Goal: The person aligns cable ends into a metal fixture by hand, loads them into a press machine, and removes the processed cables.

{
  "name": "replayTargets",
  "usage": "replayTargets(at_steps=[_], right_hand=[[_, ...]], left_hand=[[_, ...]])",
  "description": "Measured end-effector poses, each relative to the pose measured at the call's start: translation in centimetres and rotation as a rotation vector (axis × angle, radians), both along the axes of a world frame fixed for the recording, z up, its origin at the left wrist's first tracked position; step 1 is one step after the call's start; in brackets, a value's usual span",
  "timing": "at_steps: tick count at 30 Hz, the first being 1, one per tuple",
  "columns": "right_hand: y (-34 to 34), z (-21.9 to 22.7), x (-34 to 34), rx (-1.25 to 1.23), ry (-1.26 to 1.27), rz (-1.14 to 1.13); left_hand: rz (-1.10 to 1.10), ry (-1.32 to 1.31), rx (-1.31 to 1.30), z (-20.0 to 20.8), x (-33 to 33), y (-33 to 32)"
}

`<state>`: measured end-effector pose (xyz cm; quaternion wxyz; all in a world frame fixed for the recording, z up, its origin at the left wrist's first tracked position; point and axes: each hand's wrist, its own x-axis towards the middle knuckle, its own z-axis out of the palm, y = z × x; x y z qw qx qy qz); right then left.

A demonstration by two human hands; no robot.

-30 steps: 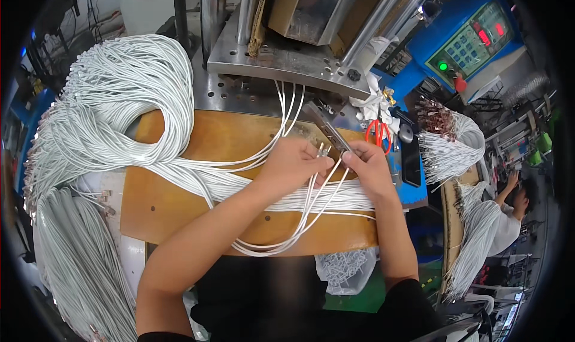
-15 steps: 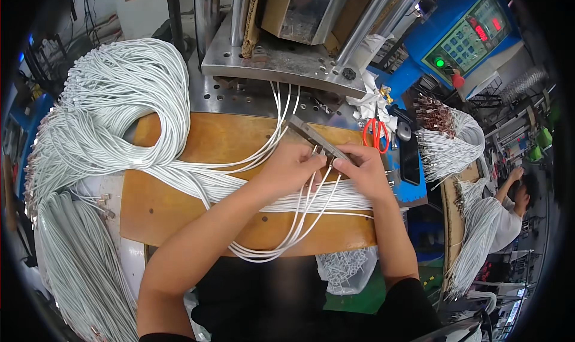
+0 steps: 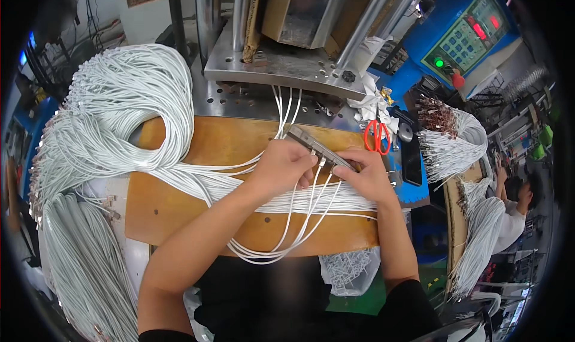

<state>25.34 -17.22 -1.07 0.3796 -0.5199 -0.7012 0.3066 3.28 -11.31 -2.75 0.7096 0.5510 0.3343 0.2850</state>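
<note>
A narrow metal bar mould lies slantwise between my hands, above the wooden board. White cables loop up from the board's front edge, with connector ends at the bar's near side. My right hand grips the bar's right end, thumb in front and fingers behind. My left hand is at the bar's left part, thumb and forefinger pinched on a cable's connector end; the fingers partly hide it. Beneath both hands runs a thick bundle of white cables.
A wooden board stands before a metal press, with several cables running under its plate. Big white cable coils fill the left. At right are red-handled scissors, a black phone and a blue control box. A co-worker is far right.
My left hand has shifted slightly left along the bar. A white connector in the bar's middle shows more plainly, and the leftmost cable has spread away from the others. My right hand keeps its grip.
</note>
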Motion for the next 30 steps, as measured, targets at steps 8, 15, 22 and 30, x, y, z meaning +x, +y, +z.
replayTargets(at_steps=[8,15,22,30], right_hand=[[0.2,0.9,1.3,-0.127,-0.193,-0.083],[4.5,3.3,1.6,0.170,-0.623,0.022],[20.6,-1.4,2.0,0.231,-0.827,-0.231],[25.1,-3.8,2.0,0.215,-0.494,-0.322]], left_hand=[[0.276,0.037,0.476,-0.6,-0.1,1.1],[0.212,0.220,0.433,1.7,-2.3,6.5],[0.036,-0.249,-0.179,-0.4,-1.7,10.4],[-0.124,-0.293,-0.234,0.5,-2.2,9.8]])
